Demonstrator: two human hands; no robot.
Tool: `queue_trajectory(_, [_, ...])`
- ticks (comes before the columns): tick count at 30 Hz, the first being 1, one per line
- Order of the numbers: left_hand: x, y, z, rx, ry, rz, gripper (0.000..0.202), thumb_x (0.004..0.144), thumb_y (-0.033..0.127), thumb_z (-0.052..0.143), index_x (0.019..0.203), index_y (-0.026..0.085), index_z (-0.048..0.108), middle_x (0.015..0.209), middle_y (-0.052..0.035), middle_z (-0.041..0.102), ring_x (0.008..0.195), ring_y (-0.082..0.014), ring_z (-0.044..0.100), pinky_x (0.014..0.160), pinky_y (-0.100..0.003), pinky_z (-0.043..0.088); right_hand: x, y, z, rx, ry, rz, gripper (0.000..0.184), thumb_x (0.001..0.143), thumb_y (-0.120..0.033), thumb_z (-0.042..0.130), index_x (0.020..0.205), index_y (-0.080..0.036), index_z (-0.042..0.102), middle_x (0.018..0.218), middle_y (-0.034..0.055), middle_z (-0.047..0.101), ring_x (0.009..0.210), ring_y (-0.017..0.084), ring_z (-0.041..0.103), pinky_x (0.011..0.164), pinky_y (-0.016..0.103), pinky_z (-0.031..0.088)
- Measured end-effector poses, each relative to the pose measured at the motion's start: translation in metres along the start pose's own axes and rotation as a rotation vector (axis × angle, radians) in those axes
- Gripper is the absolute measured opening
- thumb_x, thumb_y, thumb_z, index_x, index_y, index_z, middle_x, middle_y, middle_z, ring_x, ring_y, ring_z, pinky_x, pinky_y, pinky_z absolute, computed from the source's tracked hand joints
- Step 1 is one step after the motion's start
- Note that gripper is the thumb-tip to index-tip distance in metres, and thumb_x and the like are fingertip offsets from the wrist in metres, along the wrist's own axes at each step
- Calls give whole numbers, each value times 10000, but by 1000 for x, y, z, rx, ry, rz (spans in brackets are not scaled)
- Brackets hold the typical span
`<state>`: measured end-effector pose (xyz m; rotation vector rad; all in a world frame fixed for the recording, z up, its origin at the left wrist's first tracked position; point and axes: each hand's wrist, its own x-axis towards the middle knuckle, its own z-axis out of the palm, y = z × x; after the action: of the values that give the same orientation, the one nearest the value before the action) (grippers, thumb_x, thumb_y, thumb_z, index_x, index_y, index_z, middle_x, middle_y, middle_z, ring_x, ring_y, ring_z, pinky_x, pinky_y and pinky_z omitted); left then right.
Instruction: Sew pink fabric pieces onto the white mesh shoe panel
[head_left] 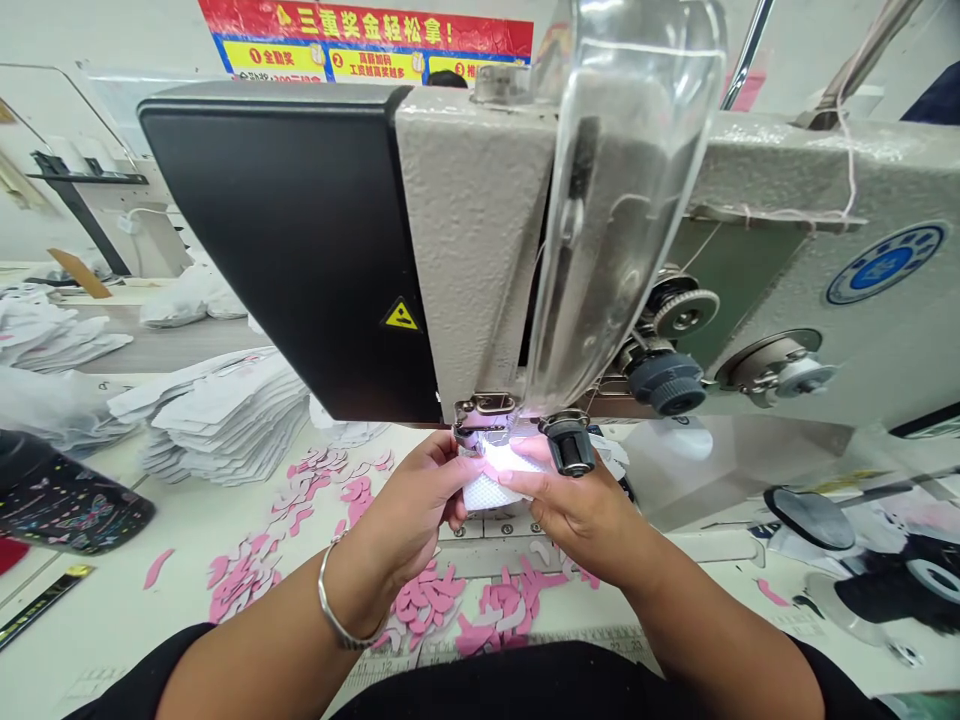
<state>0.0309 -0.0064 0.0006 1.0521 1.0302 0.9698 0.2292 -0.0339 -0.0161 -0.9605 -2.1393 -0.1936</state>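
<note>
A small white mesh fabric piece (486, 494) lies under the needle area of a sewing machine (472, 220), brightly lit by the machine's lamp. My left hand (427, 485) pinches its left edge, thumb on top and fingers curled underneath. From the right, my right hand (577, 510) grips the same piece, with thumb and forefinger close to the needle. Glare washes out the middle of the fabric, so its detail there cannot be made out. Around and below my hands lie many loose pink cut pieces (427, 600).
Stacked white fabric pieces (225, 420) stand at the left, behind a dark bottle (67, 500). A black thread spool (900, 585) lies at the right. A ruler strip (600, 640) runs along the table's front edge. The machine's thread knobs (667, 380) overhang my right hand.
</note>
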Motion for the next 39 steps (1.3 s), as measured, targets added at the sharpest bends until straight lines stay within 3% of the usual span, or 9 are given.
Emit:
queue_trajectory(6, [-2, 0, 2, 30, 11, -12, 168, 769, 279, 693, 852, 183, 584, 716, 26, 541, 448, -63, 449, 382, -182, 344, 2, 4, -5, 27, -69, 11, 300, 945, -143, 511, 1080, -307, 723, 1161, 44, 676, 1075, 205, 616, 978, 411, 498])
queue_trajectory(11, [-1, -2, 2, -7, 40, 0, 220, 767, 273, 686, 952, 202, 591, 743, 29, 547, 438, -62, 457, 376, -182, 342, 3, 7, -6, 7, -84, 17, 290, 956, -167, 508, 1094, -315, 716, 1132, 39, 681, 1016, 198, 634, 903, 369, 521])
queue_trajectory(19, [-3, -5, 2, -1, 12, 16, 221, 777, 312, 703, 807, 194, 519, 657, 40, 512, 434, -66, 439, 380, -179, 327, 1, 11, -4, 54, -76, 4, 280, 975, -187, 501, 1106, -311, 715, 1127, 50, 673, 989, 189, 639, 899, 369, 522])
queue_trajectory(31, [-3, -10, 0, 113, -6, 47, 218, 866, 346, 607, 795, 215, 447, 641, 50, 466, 467, -83, 411, 434, -207, 301, 0, 16, -4, 70, -159, 29, 296, 979, -199, 492, 1153, -326, 696, 1063, 42, 648, 1004, 195, 610, 878, 347, 508])
queue_trajectory(33, [-7, -17, -3, 285, 109, 181, 214, 881, 377, 615, 850, 228, 465, 677, 42, 471, 524, -112, 446, 480, -235, 366, 0, 16, -4, 58, -149, 31, 296, 969, -188, 498, 1134, -321, 704, 1073, 40, 647, 1015, 200, 604, 900, 355, 501])
queue_trajectory(36, [-16, -27, -5, 681, 349, 692, 216, 855, 300, 683, 990, 232, 529, 846, -14, 556, 756, -187, 565, 701, -328, 496, 1, 14, -5, 45, -152, 41, 278, 965, -198, 499, 1096, -310, 717, 1065, 44, 651, 1005, 210, 602, 895, 358, 496])
queue_trajectory(38, [-21, -30, -5, 923, 332, 1041, 271, 847, 186, 680, 1091, 220, 568, 1007, -62, 613, 948, -240, 593, 871, -395, 491, 2, 14, -6, 49, -152, 36, 272, 963, -197, 499, 1078, -305, 721, 1044, 45, 656, 988, 212, 602, 888, 360, 489])
queue_trajectory(39, [-22, -31, -5, 1020, 278, 1146, 311, 847, 141, 668, 1136, 213, 578, 1071, -75, 628, 1013, -255, 590, 928, -416, 474, 2, 13, -6, 54, -151, 28, 277, 959, -187, 498, 1079, -303, 720, 1032, 44, 658, 977, 211, 603, 891, 363, 483])
